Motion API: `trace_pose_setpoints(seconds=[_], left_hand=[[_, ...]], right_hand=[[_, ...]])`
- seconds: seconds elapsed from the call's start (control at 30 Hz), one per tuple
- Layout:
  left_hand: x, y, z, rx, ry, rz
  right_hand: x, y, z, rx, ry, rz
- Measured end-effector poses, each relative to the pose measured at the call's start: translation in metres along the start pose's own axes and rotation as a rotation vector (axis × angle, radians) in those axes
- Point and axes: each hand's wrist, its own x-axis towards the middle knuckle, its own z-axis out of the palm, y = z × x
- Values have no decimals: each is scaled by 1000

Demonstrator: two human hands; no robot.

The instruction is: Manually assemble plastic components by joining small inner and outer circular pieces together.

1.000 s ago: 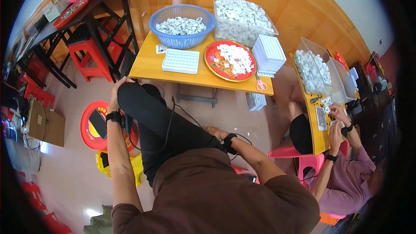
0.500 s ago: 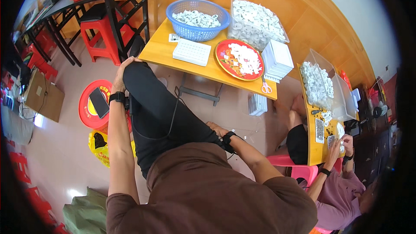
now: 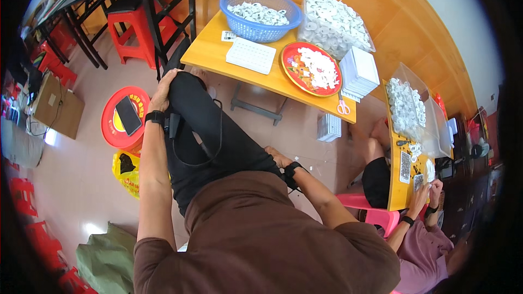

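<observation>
My left hand (image 3: 164,90) lies over my left knee, its fingers laid along the black trousers (image 3: 202,113) and holding nothing. On the other side, my right hand (image 3: 279,157) rests against my right thigh with no object in it; its fingers show only in part. A dark cable (image 3: 220,125) loops across my lap. Beyond my knees stands a yellow table (image 3: 210,54). On it are a blue basket (image 3: 261,34) of small white pieces, a stack of white cards (image 3: 250,56), a red plate (image 3: 295,79) with white pieces, and pink-handled scissors (image 3: 343,107).
A clear bin (image 3: 327,43) of white rings and stacked white boxes (image 3: 359,73) are at the table's right. A co-worker's hands (image 3: 420,196) work at another table. To my left stand a red stool (image 3: 111,136) bearing a phone (image 3: 128,115) and a yellow bag (image 3: 128,182).
The view has shifted, so the table sits higher and further right. My left leg and the hand on it have shifted slightly right; both hands stay resting on my legs.
</observation>
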Motion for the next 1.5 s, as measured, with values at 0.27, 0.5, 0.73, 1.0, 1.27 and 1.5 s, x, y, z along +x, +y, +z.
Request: trace_pose_setpoints(seconds=[0.27, 0.5, 0.73, 1.0, 1.27, 1.5], left_hand=[[3, -22, -1, 497, -24, 92], [-47, -61, -6, 458, -266, 16], [-76, -59, 8, -80, 10, 17], [-98, -34, 18, -419, -2, 187], [-105, -14, 37, -443, -114, 195], [-104, -23, 33, -532, -90, 145]], right_hand=[[8, 19, -2, 38, -40, 91], [2, 1, -2, 103, 32, 35], [14, 24, -22, -278, -56, -17], [30, -107, -66, -756, -97, 242], [83, -133, -26, -564, 224, -410], [68, -134, -36, -551, 204, -391]])
